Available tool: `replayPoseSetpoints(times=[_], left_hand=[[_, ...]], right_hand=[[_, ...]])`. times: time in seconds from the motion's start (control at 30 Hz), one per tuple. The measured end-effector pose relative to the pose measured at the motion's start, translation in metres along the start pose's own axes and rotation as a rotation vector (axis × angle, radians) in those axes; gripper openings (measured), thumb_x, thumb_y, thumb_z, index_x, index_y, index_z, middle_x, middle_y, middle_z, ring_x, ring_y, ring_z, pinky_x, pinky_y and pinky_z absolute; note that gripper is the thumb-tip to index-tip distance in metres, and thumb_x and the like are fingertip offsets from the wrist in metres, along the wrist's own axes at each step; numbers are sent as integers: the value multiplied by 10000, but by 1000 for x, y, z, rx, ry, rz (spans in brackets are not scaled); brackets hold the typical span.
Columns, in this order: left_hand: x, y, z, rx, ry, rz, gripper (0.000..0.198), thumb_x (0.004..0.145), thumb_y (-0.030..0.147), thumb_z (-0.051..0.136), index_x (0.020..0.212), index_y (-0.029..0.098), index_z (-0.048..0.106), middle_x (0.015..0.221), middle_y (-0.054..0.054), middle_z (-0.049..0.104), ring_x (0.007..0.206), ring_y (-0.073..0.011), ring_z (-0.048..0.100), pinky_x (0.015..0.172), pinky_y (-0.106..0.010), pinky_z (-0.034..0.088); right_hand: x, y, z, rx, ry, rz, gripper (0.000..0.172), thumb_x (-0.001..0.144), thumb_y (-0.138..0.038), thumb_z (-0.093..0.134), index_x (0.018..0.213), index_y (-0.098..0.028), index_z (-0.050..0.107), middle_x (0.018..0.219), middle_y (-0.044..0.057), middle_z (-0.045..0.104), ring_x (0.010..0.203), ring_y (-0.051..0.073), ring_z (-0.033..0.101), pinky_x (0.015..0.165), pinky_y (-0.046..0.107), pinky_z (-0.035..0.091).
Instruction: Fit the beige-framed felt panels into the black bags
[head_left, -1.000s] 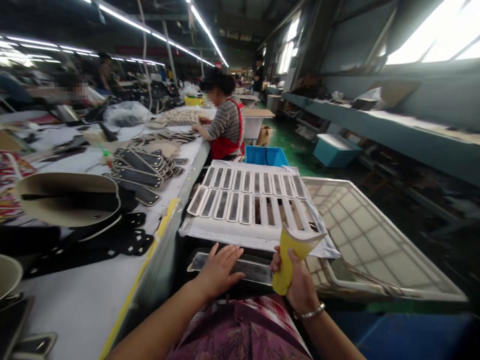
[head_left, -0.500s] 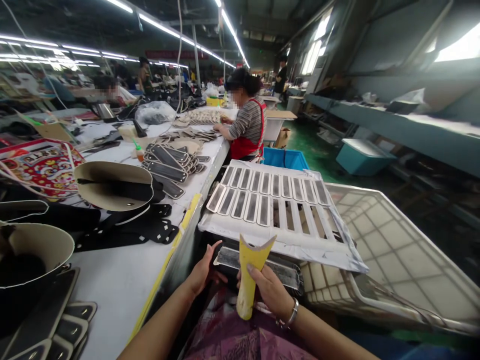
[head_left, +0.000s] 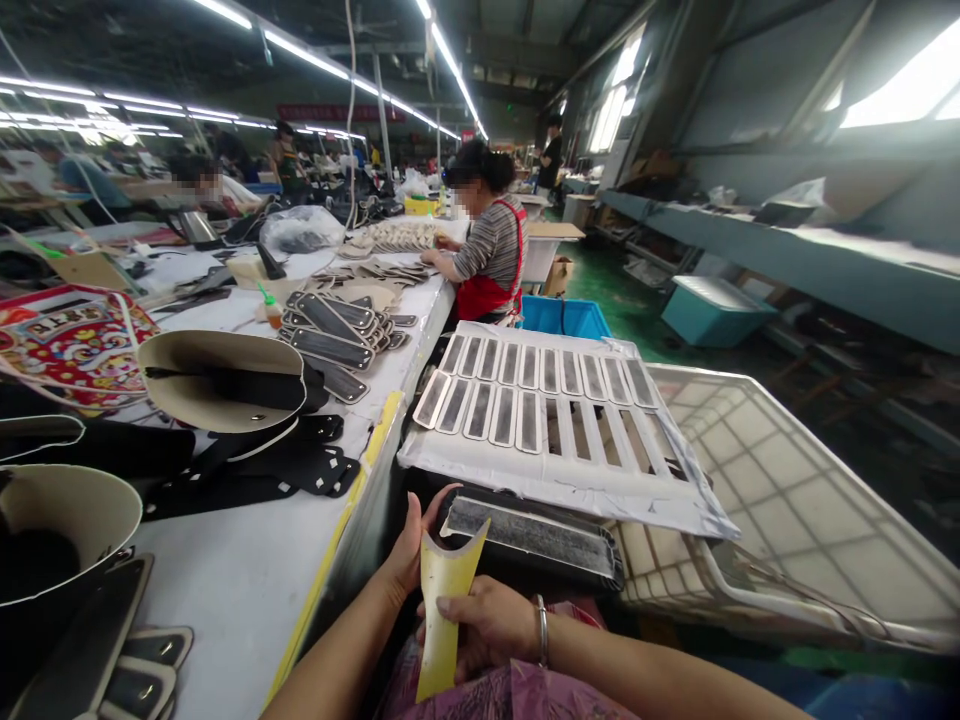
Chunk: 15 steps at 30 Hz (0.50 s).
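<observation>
My right hand (head_left: 487, 620) is closed around a yellow, trough-shaped tool (head_left: 446, 610) with a concave, pointed-cornered upper end. Its lower end reaches down over the patterned purple cloth on my lap. My left hand (head_left: 409, 550) is at the left end of a long black piece (head_left: 555, 500) whose upper face carries a grey strip with a pale edge. The left thumb points up, apart from the stretched forefinger; the other fingers are hidden. Behind the black piece lies a white frame (head_left: 480, 462) bearing pale-rimmed dark strips (head_left: 480, 408) in two rows, with several bare slots at front right.
A wire basket (head_left: 817, 500) supports the frame on the right. To the left, a white table (head_left: 225, 560) with a yellow edge holds black-and-cream open cases (head_left: 225, 375) and stacked dark straps (head_left: 334, 330). A co-worker (head_left: 491, 235) sits farther along, near a blue crate (head_left: 566, 315).
My right hand and the yellow tool have moved down and left. The black piece has shifted slightly right, showing more of its grey strip. My left hand has come closer to its end.
</observation>
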<state>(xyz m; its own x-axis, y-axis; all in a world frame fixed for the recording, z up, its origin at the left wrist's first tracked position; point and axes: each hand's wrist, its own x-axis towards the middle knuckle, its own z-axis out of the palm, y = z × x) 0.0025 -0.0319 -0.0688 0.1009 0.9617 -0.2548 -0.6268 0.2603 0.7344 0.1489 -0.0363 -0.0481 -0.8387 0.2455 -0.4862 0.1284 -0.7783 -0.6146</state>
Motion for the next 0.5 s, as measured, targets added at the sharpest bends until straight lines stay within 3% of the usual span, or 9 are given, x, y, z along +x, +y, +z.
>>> replayPoseSetpoints(times=[0.27,0.5], left_hand=[[-6,4,12,46,78,77,745,817,704,146,1365,228,315,1249,-110,542,977,-225,601,770,-343,500],[4,3,9,218,177,66,756,818,697,76,1339,221,347,1349,-98,445,1119,-246,522,855,-380,470]], right_hand=[[30,5,-11,115,-163,8,510,623,-461,701,970,-103,591,864,124,643,763,220,625,511,240,447],[36,5,-11,95,-99,-58,499,672,-588,624,847,-121,639,726,85,631,622,195,606,529,297,490]])
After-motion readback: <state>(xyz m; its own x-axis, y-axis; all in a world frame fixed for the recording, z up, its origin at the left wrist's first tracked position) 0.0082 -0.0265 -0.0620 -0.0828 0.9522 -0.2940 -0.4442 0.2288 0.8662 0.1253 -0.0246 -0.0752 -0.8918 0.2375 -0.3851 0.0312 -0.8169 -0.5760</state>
